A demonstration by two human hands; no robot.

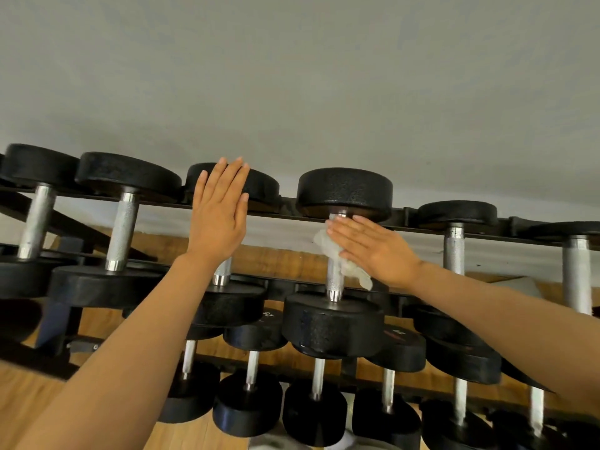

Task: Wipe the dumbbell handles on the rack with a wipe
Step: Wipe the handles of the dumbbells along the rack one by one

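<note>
Hands: we see two; left hand point(218, 213) flat, fingers straight, over a top-row dumbbell; right hand point(373, 246) flat, pressing the wipe point(328, 246) on a handle point(335, 280).
Wipe: one, white, crumpled, partly under our right palm.
Rack point(282, 206): two tiers; top holds seven dumbbells in view, bottom six.
Hidden: the third handle lies mostly behind our left hand; edge dumbbells are cut off; weight numbers are unreadable.

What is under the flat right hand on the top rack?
Under the right hand lies a crumpled white wipe, pressed against a dumbbell's metal handle. The handle's upper part is covered.
</note>
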